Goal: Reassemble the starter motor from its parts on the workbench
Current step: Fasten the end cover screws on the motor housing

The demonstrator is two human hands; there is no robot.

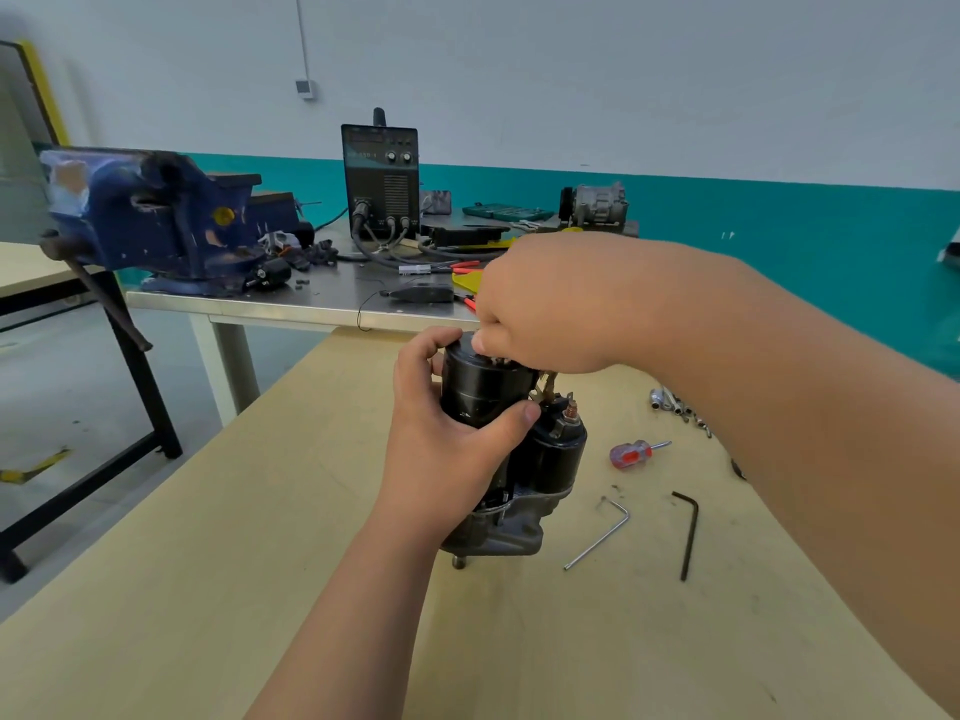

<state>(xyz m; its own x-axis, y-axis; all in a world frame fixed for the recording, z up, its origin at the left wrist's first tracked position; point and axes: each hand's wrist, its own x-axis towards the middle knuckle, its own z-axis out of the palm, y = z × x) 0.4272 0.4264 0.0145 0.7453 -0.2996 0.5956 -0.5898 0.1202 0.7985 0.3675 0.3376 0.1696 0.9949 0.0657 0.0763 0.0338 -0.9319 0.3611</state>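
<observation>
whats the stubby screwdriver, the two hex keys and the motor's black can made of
Stubby red-and-clear screwdriver: the glossy, translucent handle looks like plastic; the bright shaft is likely steel.
Silver L-shaped hex key: shiny bare or plated metal.
Black L-shaped hex key: probably steel with a dark matte finish.
Black cylindrical motor housing: smooth with a soft sheen, so it looks like painted metal, though that is unconfirmed.

Starter motor [511,449] stands on workbench [260,511]; screwdriver [634,453] right.

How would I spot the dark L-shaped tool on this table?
Find the tan workbench, then the black starter motor standing upright on it. To its right lie two L-shaped keys; the black hex key is the farther right, dark, unlike the silver hex key beside it.
</observation>
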